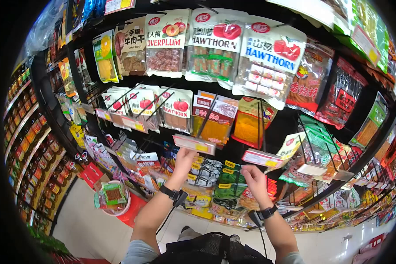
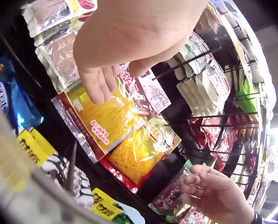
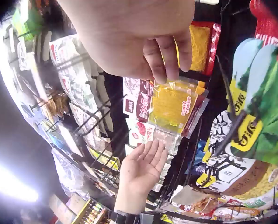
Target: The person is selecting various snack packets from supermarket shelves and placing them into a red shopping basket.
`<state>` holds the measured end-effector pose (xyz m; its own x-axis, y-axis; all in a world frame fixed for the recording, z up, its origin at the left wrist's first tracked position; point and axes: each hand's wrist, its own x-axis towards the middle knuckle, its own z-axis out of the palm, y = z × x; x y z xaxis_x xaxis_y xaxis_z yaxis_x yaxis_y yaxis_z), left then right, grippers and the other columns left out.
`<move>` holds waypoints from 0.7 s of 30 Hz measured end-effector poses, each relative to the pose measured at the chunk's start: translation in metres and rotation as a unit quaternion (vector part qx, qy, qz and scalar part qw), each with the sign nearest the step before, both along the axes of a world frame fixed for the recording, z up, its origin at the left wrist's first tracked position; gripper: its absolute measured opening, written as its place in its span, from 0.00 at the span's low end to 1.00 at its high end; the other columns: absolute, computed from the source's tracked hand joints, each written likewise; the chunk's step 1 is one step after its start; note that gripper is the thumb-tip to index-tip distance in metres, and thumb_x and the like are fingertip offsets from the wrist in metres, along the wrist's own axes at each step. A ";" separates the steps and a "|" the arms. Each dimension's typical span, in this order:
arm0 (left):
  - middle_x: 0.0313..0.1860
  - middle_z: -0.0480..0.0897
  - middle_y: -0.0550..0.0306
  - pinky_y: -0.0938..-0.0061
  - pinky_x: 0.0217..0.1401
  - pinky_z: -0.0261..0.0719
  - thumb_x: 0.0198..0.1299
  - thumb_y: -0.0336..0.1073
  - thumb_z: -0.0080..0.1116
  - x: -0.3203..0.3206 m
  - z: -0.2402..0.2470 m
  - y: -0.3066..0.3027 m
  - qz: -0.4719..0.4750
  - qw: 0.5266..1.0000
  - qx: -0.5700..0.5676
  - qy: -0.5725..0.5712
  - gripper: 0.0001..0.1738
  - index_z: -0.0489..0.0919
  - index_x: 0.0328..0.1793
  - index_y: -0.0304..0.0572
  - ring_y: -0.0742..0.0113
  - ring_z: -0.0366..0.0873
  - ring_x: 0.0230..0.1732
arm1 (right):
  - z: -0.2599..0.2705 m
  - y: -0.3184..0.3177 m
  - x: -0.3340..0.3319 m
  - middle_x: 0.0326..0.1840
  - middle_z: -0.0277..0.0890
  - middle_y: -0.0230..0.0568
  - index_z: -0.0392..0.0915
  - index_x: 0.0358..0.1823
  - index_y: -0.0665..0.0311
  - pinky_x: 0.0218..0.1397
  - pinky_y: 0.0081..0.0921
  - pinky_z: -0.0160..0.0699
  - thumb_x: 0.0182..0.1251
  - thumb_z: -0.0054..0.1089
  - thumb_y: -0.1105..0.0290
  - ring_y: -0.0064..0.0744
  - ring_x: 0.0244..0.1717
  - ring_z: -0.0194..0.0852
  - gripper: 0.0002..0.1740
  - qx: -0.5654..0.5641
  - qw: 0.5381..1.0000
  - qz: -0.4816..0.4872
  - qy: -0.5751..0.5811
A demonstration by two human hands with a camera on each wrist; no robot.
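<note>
My left hand (image 1: 183, 165) is raised just below a price tag (image 1: 194, 144) in the head view; its fingers hang relaxed in the left wrist view, in front of a yellow packet (image 2: 99, 123). Holding nothing, my right hand (image 1: 256, 182) is a little below another price tag (image 1: 262, 158), its fingers loosely bent. In the left wrist view the right hand (image 2: 218, 196) shows its palm. The right wrist view shows the left hand (image 3: 140, 175) palm out, fingers apart from the packets. A red-edged yellow packet (image 1: 249, 125) hangs beside the other yellow one (image 1: 213, 121).
Hawthorn packets (image 1: 268, 57) hang in the upper row. Bare metal hooks (image 1: 310, 143) stick out at the right. Green and black packets (image 1: 229, 185) hang lower down. A red basket (image 1: 134, 211) with a packet in it stands at the lower left, beside shelves of jars (image 1: 35, 154).
</note>
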<state>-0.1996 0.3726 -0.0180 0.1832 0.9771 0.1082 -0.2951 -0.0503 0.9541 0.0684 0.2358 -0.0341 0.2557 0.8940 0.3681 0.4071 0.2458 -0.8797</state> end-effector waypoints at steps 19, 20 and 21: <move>0.33 0.77 0.68 0.82 0.35 0.70 0.70 0.36 0.57 -0.014 0.005 0.144 -0.147 0.971 0.170 0.082 0.09 0.80 0.46 0.38 0.82 0.70 0.33 | 0.026 0.171 -0.048 0.49 0.78 0.42 0.72 0.57 0.69 0.53 0.26 0.78 0.65 0.68 0.70 0.28 0.49 0.78 0.22 0.062 0.990 -0.118 0.036; 0.32 0.76 0.67 0.81 0.37 0.70 0.70 0.36 0.57 -0.018 0.013 0.136 -0.166 0.973 0.131 0.087 0.09 0.80 0.44 0.37 0.81 0.70 0.34 | 0.023 0.171 -0.048 0.48 0.78 0.41 0.71 0.57 0.69 0.52 0.26 0.78 0.65 0.68 0.70 0.28 0.48 0.78 0.23 0.078 0.987 -0.136 0.032; 0.31 0.76 0.65 0.80 0.39 0.70 0.70 0.35 0.56 -0.021 0.017 0.131 -0.186 0.974 0.090 0.093 0.09 0.79 0.42 0.36 0.79 0.70 0.34 | 0.018 0.169 -0.048 0.47 0.79 0.40 0.71 0.57 0.69 0.52 0.26 0.78 0.64 0.68 0.70 0.27 0.48 0.79 0.23 0.092 0.984 -0.153 0.027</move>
